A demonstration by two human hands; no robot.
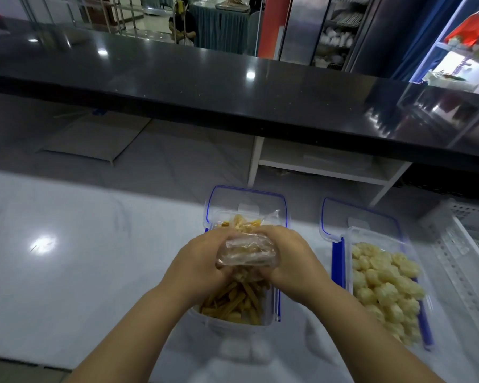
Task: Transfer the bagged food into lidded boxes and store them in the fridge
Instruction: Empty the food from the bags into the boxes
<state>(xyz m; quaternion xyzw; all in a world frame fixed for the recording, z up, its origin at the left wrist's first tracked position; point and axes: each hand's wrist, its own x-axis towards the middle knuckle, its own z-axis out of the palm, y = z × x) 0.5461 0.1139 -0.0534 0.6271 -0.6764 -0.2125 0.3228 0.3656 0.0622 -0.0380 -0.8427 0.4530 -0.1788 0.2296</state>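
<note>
Both hands grip a clear plastic bag (246, 251) of orange-yellow snack sticks, held over an open clear box (271, 302) with blue clasps. My left hand (197, 265) holds the bag's left side and my right hand (291, 258) its right side. Sticks (233, 302) lie in the box below the bag. That box's lid (233, 197) lies flat behind it. To the right stands a second open box (354, 239) filled with pale puffed pieces (382, 283), its lid (338, 214) behind it.
The boxes stand on a white marble-look counter (80, 258). A white perforated plastic basket (470, 252) sits at the right edge. A raised black countertop (205, 87) runs across behind, with white shelving (324, 167) beneath it. A person sits far back (181, 26).
</note>
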